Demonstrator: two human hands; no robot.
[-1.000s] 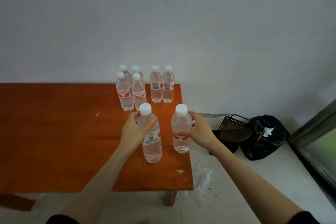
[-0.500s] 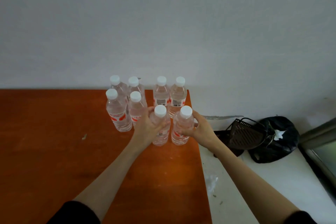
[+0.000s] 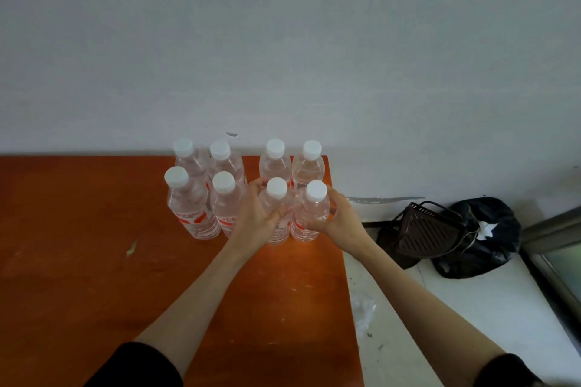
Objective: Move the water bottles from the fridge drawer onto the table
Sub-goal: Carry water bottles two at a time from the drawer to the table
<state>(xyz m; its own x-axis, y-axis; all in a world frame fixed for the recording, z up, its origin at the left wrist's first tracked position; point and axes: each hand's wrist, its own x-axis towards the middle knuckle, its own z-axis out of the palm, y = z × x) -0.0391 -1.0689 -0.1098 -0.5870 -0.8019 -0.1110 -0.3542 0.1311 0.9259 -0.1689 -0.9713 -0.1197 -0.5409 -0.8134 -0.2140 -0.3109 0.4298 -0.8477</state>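
Both hands set bottles down on the table (image 3: pixel 94 261): left hand (image 3: pixel 254 217) wraps one bottle (image 3: pixel 278 214), right hand (image 3: pixel 338 220) wraps another bottle (image 3: pixel 312 214). Next, I'd say: let go cleanly without tipping them.

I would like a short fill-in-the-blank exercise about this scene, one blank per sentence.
1. Altogether, ___ water bottles stand on the table.
2. Every bottle cap is ___ in colour.
3. The left hand and the right hand each hold ___ bottle.
4. The black bag lies on the ___.

Missing words: eight; white; one; floor
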